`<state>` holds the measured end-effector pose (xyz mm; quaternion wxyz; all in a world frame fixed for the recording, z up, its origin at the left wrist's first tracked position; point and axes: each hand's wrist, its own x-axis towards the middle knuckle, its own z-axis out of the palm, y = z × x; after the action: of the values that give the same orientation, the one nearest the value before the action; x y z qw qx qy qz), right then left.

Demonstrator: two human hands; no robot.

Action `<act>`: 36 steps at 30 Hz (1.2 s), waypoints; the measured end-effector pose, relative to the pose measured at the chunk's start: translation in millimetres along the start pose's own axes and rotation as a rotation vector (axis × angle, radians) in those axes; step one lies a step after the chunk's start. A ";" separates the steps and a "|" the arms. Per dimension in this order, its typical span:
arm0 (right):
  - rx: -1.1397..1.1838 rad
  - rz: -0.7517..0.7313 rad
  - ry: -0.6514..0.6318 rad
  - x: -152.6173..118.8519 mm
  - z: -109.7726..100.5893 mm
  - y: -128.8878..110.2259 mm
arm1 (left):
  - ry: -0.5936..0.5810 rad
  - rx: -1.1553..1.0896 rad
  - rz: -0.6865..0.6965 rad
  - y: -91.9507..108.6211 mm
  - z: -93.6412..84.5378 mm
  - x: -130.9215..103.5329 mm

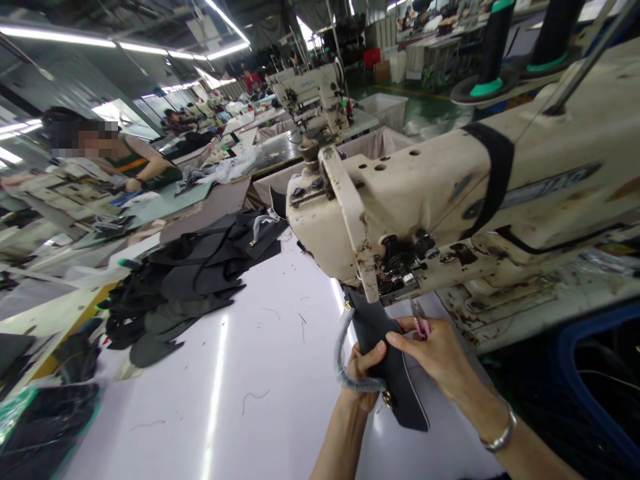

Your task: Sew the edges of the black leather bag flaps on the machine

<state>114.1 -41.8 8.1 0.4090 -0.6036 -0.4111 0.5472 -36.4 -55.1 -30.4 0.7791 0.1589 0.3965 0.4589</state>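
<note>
As hands [361,367] [437,347] hold it, the dark panel [397,380] slants lengthwise forward-left

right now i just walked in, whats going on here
A person at a sewing machine has both hands on a dark panel. The left hand grips it near its grey-wrapped handle. The right hand holds pink-handled scissors, its thumb at the panel's edge. The panel's far end is hidden behind the machine's head. Further left, a pile of dark pieces lies on the white table.
</note>
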 end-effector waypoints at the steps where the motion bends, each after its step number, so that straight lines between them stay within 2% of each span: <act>1: -0.057 -0.041 0.010 1.7 -1.5 0.5 | 0.013 -0.001 0.001 0.9 1.8 -2.0; 4: -0.163 -0.156 -0.004 8.2 -6.5 0.4 | 0.067 -0.018 -0.005 3.4 8.4 -10.4; 9: -0.248 -0.200 -0.047 18.0 -13.3 0.7 | 0.152 -0.054 -0.037 8.6 24.9 -21.0; 12: -0.242 -0.194 -0.041 19.6 -14.1 2.4 | 0.188 -0.039 -0.005 17.2 36.0 -14.2; 15: -0.225 -0.165 -0.007 17.6 -12.6 -0.2 | 0.169 -0.041 0.010 26.0 41.6 0.5; 23: -0.101 -0.104 -0.027 15.4 -9.1 -7.9 | 0.080 -0.125 -0.041 19.6 30.3 21.9; 28: -0.038 -0.079 -0.004 20.6 -4.9 -6.9 | 0.112 -0.139 -0.055 25.2 29.3 26.1; 33: -0.014 -0.086 0.009 29.6 -1.7 -3.7 | 0.203 -0.124 0.050 31.9 28.3 32.1; 36: -0.006 -0.087 0.003 35.4 -0.3 -3.6 | 0.214 -0.073 0.123 31.8 24.1 36.7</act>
<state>116.4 -7.2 0.1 0.4311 -0.5872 -0.4380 0.5267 -27.0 -4.6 -12.9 0.7079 0.1045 0.4499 0.5344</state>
